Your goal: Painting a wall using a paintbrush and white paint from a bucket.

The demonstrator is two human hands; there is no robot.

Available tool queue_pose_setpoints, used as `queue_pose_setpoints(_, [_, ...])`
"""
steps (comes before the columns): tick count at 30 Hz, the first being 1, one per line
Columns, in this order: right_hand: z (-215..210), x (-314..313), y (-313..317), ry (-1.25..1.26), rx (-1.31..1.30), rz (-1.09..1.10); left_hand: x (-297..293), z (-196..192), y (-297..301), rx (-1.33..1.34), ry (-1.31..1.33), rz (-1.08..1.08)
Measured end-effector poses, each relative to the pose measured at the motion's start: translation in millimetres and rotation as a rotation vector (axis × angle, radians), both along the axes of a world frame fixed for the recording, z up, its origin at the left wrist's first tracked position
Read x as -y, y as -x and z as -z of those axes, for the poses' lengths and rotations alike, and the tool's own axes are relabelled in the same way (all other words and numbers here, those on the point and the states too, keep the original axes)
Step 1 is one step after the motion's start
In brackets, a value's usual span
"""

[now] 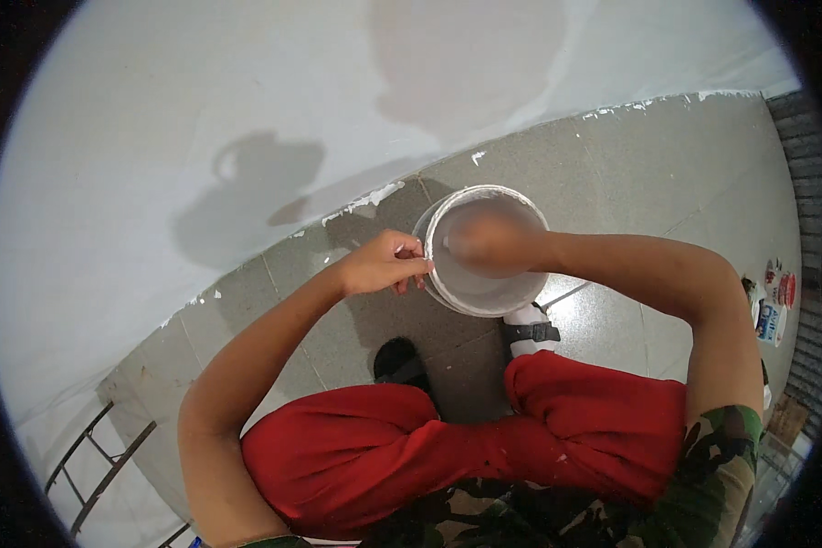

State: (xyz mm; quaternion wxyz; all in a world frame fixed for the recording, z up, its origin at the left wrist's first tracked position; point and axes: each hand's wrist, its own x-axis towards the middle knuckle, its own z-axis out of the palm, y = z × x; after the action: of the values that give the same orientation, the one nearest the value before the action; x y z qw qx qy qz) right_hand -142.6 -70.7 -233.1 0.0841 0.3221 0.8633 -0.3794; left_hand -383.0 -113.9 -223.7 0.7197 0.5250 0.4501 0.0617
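Note:
A white bucket point(486, 301) stands on the floor before me, its rim and inner wall smeared with pale material. My left hand point(385, 261) pinches the left side of the rim between thumb and fingers. Inside the bucket, my right hand point(500, 241) reaches in from the right. Motion smears its fingers, so whether it holds anything cannot be made out. The bottom of the bucket is partly hidden behind this hand.
A white wall point(155, 128) rises beyond the grey tiled floor point(667, 164), with white flecks along their joint. Containers point(773, 315) stand at the far right beside corrugated sheeting point(806, 192). A dark metal frame point(110, 466) stands at lower left. My sandalled foot point(530, 331) is close to the bucket.

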Motion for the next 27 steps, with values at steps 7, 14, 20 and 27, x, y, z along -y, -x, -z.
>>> queue_pose_setpoints(7, [3,1,0,-0.033,0.031,-0.027,0,1,1,0.025,-0.008,-0.007])
queue_pose_setpoints(14, [5,1,0,-0.036,0.029,-0.011,3,-1,2,0.012,0.001,-0.015])
queue_pose_setpoints(20, [9,1,-1,-0.031,0.003,-0.023,3,0,3,0.001,-0.027,-0.019])
queue_pose_setpoints(27, [4,3,-2,-0.045,-0.030,-0.035,4,-1,1,0.005,-0.011,-0.026])
